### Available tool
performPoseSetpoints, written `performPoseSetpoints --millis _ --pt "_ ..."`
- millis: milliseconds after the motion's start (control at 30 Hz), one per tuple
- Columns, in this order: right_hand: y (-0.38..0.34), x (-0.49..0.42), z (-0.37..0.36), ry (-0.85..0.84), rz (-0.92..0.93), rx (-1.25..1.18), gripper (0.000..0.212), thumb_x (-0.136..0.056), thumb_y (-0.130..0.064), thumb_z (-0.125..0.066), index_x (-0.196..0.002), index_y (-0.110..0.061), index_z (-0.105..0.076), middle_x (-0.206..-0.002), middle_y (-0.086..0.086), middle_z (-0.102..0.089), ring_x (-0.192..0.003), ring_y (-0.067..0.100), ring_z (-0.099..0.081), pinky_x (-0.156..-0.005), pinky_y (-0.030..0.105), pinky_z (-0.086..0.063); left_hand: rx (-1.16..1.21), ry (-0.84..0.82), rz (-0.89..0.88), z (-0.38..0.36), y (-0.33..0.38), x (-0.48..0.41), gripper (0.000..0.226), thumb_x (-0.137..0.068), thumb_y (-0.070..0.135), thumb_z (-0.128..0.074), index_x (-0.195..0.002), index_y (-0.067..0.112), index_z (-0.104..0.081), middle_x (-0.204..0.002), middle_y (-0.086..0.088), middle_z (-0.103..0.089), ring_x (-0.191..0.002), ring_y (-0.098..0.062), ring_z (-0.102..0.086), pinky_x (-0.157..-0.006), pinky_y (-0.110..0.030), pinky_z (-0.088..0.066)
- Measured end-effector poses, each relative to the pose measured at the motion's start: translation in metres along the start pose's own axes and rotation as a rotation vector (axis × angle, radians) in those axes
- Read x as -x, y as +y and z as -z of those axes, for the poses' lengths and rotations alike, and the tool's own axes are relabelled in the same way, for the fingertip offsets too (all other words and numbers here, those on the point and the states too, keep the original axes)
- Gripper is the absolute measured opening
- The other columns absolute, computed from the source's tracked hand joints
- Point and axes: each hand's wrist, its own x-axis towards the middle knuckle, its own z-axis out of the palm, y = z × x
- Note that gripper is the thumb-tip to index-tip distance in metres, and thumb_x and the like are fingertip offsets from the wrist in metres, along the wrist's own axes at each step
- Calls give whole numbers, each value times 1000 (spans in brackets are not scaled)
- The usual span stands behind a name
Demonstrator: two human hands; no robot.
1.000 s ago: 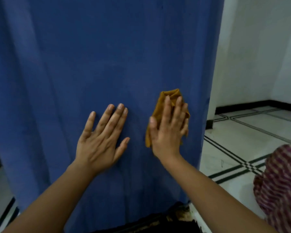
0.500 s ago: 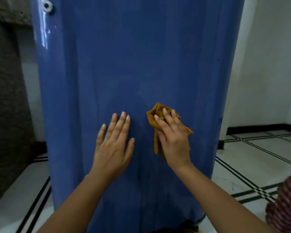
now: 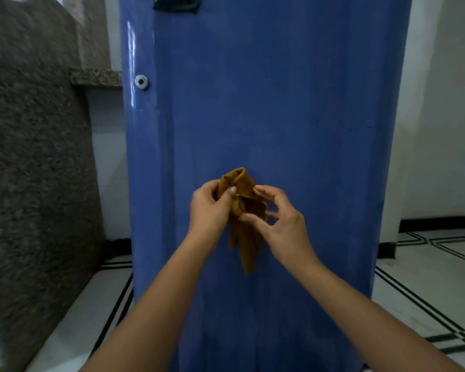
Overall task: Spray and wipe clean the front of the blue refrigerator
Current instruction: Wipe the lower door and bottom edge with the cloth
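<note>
- Refrigerator front waiting mid-wipe.
- Left hand and right hand pinching, refolding cloth.
- Next: likely pressing cloth back flat on door.

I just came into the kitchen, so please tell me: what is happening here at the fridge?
A person stands facing the blue refrigerator and holds a mustard-yellow cloth in front of its door. The left hand grips the cloth's upper part, and the right hand pinches it from the other side. The cloth hangs bunched between them, not pressed to the door.
</note>
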Motion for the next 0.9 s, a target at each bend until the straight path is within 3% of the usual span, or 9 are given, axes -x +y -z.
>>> performPoseSetpoints --millis 133,200,267,367,433,500,700,900 --pt "-4 -32 4 78 164 261 37 -92 -31 -55 -125 -15 -52 -122 -2 -59 -116 12 -51 -95 27 -41 -377 271 -340 9 1 -27 14 -88 7 -56 -98 9 -65 -92 0 -58 -91 -17 -50 -80 -26 -40" --pt "-6 -47 2 82 253 368 40 -94 -33 -43 -127 -11 -52 -123 5 -60 -118 18 -51 -95 36 -42 -534 426 -505 5 1 -36 18 -87 8 -56 -103 13 -62 -101 -10 -54 -92 -15 -39 -82 -36 -35" --pt "-3 -59 0 58 308 465 47 -93 -36 -33 -130 -12 -50 -125 8 -59 -123 23 -48 -95 38 -38 -569 511 -637 4 -10 -45 20 -87 14 -55 -106 20 -52 -102 -14 -55 -92 -17 -39 -80 -33 -32" --pt "7 -62 2 61 359 564 48 -94 -36 -31 -134 -14 -45 -130 7 -56 -130 21 -41 -98 31 -27 -727 464 -788 1 -45 -40 24 -97 23 -39 -120 17 -46 -119 -13 -58 -110 -20 -44 -95 -34 -32" --pt "16 -63 1 69 406 616 46 -95 -34 -32 -135 -15 -44 -135 2 -52 -133 16 -35 -102 30 -23 -948 414 -789 -2 -68 -31 41 -100 31 -30 -135 10 -36 -142 -9 -42 -129 -21 -35 -108 -36 -24" --pt "24 -63 -2 80 435 648 45 -95 -32 -33 -136 -16 -42 -139 0 -47 -135 13 -29 -105 31 -19 -1059 373 -747 -2 -71 -31 58 -98 44 -25 -142 7 -23 -148 -8 -25 -138 -21 -23 -113 -38 -15" --pt "35 -57 -11 86 437 650 46 -96 -33 -31 -140 -19 -35 -147 -3 -36 -139 11 -18 -111 35 -12 -1014 512 -556 -4 -34 -60 68 -93 56 -24 -147 17 -11 -154 -9 -18 -142 -23 -10 -113 -44 -4" --pt "17 -73 -16 162 462 689 46 -95 -33 -32 -138 -16 -39 -143 2 -43 -137 14 -24 -109 37 -15 -1244 222 -906 19 -61 -47 64 -94 58 -25 -146 21 -17 -151 -5 -21 -143 -17 -9 -114 -46 -10"
